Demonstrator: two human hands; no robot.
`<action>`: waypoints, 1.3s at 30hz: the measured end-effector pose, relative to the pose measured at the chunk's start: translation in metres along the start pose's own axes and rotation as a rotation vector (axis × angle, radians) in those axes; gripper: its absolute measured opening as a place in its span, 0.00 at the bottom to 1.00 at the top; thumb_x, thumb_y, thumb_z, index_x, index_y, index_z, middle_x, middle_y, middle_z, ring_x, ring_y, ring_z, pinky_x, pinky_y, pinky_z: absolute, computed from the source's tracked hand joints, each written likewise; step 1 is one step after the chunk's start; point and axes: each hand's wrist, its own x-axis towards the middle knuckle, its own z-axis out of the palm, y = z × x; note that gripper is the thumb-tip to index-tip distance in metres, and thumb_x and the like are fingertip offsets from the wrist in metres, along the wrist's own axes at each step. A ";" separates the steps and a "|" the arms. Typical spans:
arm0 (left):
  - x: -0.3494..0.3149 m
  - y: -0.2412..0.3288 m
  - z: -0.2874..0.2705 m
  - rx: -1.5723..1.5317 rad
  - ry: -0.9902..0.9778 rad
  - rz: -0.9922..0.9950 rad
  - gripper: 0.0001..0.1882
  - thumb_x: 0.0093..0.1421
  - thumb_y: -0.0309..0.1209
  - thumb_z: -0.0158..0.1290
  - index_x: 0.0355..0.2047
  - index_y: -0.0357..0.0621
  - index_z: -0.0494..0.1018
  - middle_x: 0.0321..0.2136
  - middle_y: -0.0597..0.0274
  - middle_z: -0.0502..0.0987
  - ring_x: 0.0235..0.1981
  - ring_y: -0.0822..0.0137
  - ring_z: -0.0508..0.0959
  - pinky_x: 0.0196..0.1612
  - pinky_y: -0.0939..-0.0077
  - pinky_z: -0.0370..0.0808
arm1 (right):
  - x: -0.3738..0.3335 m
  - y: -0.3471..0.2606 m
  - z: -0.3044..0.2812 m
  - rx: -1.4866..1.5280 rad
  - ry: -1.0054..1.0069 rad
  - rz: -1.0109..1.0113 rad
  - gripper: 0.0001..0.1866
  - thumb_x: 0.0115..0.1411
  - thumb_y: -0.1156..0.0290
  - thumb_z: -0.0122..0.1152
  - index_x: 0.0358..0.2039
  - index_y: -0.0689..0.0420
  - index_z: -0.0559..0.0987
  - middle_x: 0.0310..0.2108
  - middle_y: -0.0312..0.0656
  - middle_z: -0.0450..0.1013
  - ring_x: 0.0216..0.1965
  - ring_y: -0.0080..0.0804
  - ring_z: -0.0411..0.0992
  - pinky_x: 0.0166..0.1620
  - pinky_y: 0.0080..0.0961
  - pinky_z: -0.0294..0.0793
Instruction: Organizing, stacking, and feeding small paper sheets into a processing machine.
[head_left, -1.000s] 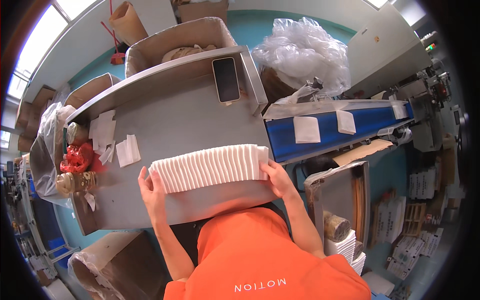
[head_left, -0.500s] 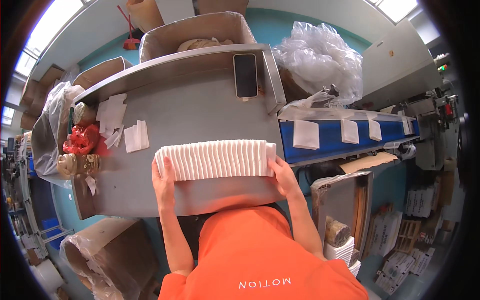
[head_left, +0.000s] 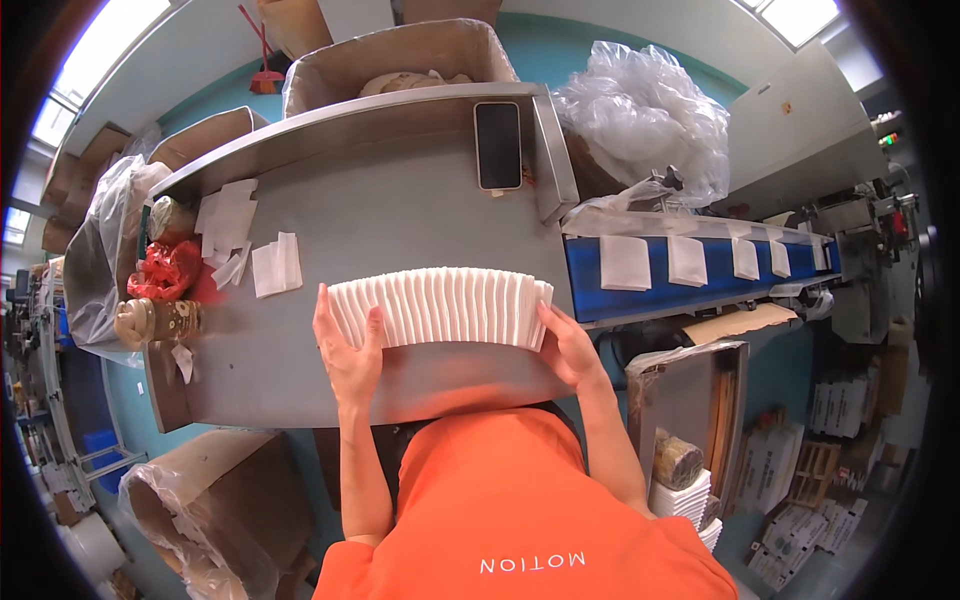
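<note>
A long row of white folded paper napkins (head_left: 440, 308), standing on edge and packed together, lies across the grey metal worktable (head_left: 370, 215) in front of me. My left hand (head_left: 348, 345) holds its left end, thumb on the near side and fingers around the end. At the right end, my right hand (head_left: 567, 345) presses against the last napkins, which lean slightly outward; some of its fingers are hidden behind them. A few loose white napkins (head_left: 277, 266) and paper pieces (head_left: 228, 222) lie farther left on the table.
A blue conveyor belt (head_left: 716, 262) with several spaced folded napkins adjoins the table's right side. A phone (head_left: 498, 146) lies near the raised back edge. Jars (head_left: 165, 322) and a red plastic bag (head_left: 163, 270) stand at the left. A cardboard box (head_left: 225, 490) is below left.
My left hand has shifted right and turned at the row's end, and the row now bows more. On the belt, the napkins have moved left, toward the table.
</note>
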 end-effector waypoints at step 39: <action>-0.016 -0.010 0.014 -0.543 -0.440 -0.333 0.41 0.56 0.41 0.65 0.63 0.43 0.55 0.51 0.57 0.70 0.52 0.63 0.72 0.53 0.68 0.73 | -0.007 0.028 0.023 -0.995 0.156 -0.525 0.29 0.57 0.54 0.68 0.50 0.61 0.73 0.46 0.46 0.71 0.48 0.38 0.72 0.50 0.31 0.72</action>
